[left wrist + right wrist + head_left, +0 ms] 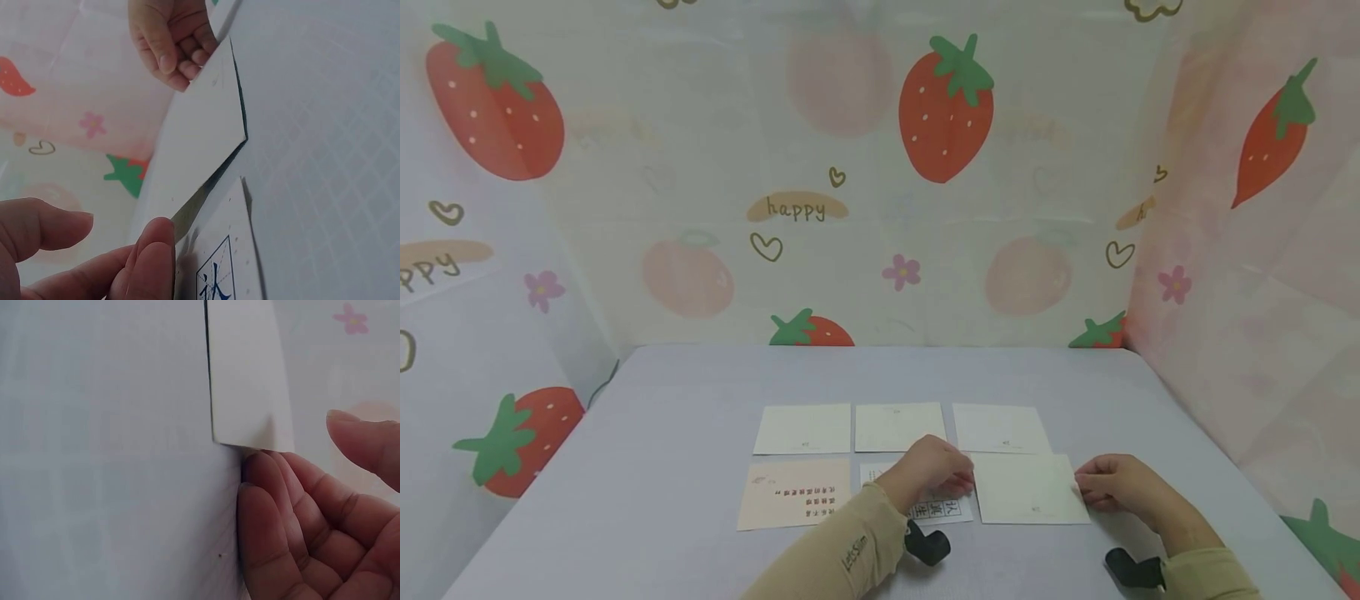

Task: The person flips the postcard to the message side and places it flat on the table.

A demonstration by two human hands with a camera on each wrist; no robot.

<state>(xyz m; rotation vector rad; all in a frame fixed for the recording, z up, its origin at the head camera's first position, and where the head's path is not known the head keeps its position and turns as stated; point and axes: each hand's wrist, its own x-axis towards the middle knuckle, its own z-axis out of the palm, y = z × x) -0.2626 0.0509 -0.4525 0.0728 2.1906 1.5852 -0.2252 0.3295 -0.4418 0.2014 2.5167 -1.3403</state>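
Note:
A plain cream card (1026,490) lies at the right end of the near row, with a hand at each side. My left hand (927,473) reaches over a white card with blue characters in boxes (936,510) and partly hides it. Its fingertips are right at the cream card's left edge, which stands slightly off the table in the left wrist view, and the thumb is apart. At the opposite edge, the loosely bent fingers (265,522) of my right hand (1131,493) touch the card from its side and underneath; that thumb also stands away from it.
Three pale cards, left (802,429), middle (895,427) and right (1000,428), form the far row. A peach card with printed text (793,493) lies at near left. The white table (625,467) is bordered by strawberry-print curtains (700,167).

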